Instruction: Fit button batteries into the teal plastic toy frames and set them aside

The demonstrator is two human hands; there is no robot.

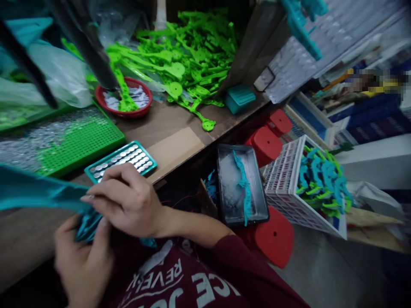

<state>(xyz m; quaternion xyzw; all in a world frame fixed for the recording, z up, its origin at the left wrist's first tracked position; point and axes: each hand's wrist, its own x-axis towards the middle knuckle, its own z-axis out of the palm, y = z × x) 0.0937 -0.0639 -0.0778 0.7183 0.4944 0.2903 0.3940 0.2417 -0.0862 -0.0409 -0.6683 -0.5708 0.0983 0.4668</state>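
Observation:
A long teal plastic part (41,190) comes in from the left edge and ends between my hands, in front of my body. My left hand (81,261), slightly blurred, wraps its fingers and thumb around the part's near end from below. From above, my right hand (128,201) is closed with its fingertips pinched at the same end; whether a small piece is between them is hidden. Just behind my right hand lies a teal tray (152,162) with rows of round silver discs, partly covered by the hand.
On the bench are a green perforated tray (80,139) of small metal pieces, a red basket (99,96), a heap of green plastic parts (192,55) and a teal box (239,100). To the right are a grey bin (226,188), red stools (274,239) and a white crate (282,179).

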